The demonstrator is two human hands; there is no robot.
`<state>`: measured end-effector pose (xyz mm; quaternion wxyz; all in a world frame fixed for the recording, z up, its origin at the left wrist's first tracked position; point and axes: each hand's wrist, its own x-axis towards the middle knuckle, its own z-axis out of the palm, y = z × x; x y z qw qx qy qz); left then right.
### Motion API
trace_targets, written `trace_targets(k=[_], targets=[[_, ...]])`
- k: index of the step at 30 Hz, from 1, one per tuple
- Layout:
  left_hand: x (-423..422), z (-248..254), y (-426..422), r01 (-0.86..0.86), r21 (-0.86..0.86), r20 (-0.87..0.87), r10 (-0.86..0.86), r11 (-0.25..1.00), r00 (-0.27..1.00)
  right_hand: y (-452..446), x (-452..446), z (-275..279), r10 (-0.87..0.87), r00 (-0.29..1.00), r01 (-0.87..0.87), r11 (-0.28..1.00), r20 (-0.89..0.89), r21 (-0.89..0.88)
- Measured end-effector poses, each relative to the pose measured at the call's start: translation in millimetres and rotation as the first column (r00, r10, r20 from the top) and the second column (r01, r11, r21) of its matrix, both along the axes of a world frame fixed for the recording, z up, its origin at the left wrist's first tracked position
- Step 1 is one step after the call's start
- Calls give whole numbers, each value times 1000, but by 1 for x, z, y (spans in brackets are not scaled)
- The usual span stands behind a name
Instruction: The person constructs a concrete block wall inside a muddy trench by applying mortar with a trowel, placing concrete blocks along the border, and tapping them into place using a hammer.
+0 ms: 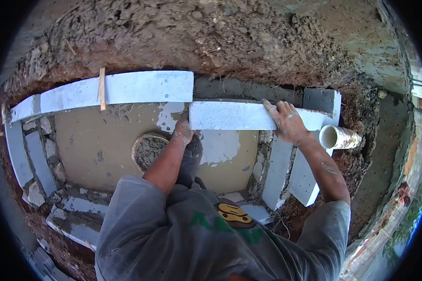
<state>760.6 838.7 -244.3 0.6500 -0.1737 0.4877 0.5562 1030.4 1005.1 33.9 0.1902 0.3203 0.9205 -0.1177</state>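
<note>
A long pale block (234, 116) lies across the top of the pit, its left end close to another long pale block (145, 87) set farther back. My right hand (288, 121) is wrapped over the block's right part, fingers on its top and far edge. At the block's left end is my left hand (184, 130), its fingers mostly hidden against the end and lower edge. Grey mortar (248, 90) shows behind the block.
A white pipe (341, 137) sticks out at the right beside upright blocks (277, 173). A round bucket (149, 152) of mortar stands in muddy water. A wooden stick (102, 89) rests across the left block. Rough soil (173, 37) rises behind.
</note>
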Motion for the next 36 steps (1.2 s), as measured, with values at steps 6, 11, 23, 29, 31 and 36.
trace_targets(k=[6, 11, 23, 29, 31, 36], targets=[[2, 34, 10, -44, 115, 136, 28, 992, 990, -8, 10, -3, 23, 1000, -23, 997, 1, 67], [-17, 19, 13, 293, -7, -205, -288, 956, 936, -6, -2, 2, 5, 996, -2, 999, -92, 38], [-46, 43, 13, 593, -62, -765, -420, 803, 488, -8, -1, -5, -2, 998, 5, 999, -56, 53], [-62, 179, 8, 571, -236, -779, -505, 786, 373, -9, 0, -13, 18, 999, -14, 997, -49, 74], [-69, 191, 10, 641, -419, -803, -591, 644, 69, -9, -3, -5, -3, 999, 5, 998, -36, 63], [-62, 259, 19, 712, -382, -903, -403, 589, -152, -1, 6, -8, 23, 998, -23, 1000, -54, 11]])
